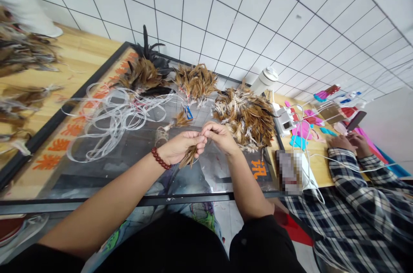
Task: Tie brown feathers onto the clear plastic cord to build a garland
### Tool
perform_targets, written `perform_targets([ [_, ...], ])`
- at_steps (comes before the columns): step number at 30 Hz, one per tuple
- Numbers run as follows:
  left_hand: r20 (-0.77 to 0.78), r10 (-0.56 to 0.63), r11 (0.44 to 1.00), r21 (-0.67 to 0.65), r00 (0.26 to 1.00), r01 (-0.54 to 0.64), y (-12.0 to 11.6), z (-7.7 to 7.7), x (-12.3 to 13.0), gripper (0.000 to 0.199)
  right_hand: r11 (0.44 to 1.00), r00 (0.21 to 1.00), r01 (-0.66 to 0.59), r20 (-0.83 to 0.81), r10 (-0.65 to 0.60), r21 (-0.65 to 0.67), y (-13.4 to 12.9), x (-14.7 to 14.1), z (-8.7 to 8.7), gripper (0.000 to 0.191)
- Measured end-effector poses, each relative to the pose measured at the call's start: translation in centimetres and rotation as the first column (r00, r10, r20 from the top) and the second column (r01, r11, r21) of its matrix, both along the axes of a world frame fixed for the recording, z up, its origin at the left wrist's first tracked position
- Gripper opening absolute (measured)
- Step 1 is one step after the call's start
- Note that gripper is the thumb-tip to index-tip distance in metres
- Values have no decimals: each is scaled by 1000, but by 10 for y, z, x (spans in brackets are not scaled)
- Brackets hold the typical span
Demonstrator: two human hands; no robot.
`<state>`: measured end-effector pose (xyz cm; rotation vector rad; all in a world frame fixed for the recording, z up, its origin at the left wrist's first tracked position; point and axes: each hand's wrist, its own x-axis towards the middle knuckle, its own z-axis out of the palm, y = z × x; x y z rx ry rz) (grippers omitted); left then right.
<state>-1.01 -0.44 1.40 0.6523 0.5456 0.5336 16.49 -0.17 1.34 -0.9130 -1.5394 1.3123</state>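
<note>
Over the dark glass tabletop, my left hand (185, 146), with a red bead bracelet at the wrist, is closed on a small bunch of brown feathers (189, 157) whose tips hang below the fingers. Touching its fingertips, my right hand (221, 136) is closed in a pinch; what lies between those fingers is too small to make out. Just beyond my hands lie a loose feather tuft (180, 120), a small blue-handled tool (189, 112) and a clear roll (161, 136). A large pile of brown feathers (248, 118) spreads near my right hand.
Tangled clear plastic strip (112, 118) covers the left of the glass. More feather bunches (196, 81) stand along the back, beside a white bottle (265, 79). On the right are a power strip (308, 172), cables and another person's hands (346, 143). Feathers (24, 49) lie at far left.
</note>
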Motion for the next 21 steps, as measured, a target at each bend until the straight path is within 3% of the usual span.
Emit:
perform_targets([
  [5,-41,56,997,52,998,-54,-2,0,4,26,983,985,163,-38,-166,-84,2,-7,-9,25],
  [9,-227,268,946,248,936,-211,-2,-4,8,24,976,978,211,24,-210,-61,5,-17,-10,27],
  [11,-227,343,918,287,911,-274,2,-1,5,27,955,957,290,30,-289,-66,8,-20,-9,26],
  [15,-29,505,845,219,863,-488,18,11,-13,26,929,923,368,129,-361,-33,13,-18,-3,21],
  [18,52,628,771,91,776,-630,30,18,-25,21,965,896,230,360,-259,122,12,-16,1,11],
  [21,29,659,752,-8,752,-659,33,18,-28,17,956,852,175,452,-266,234,6,-22,6,9],
])
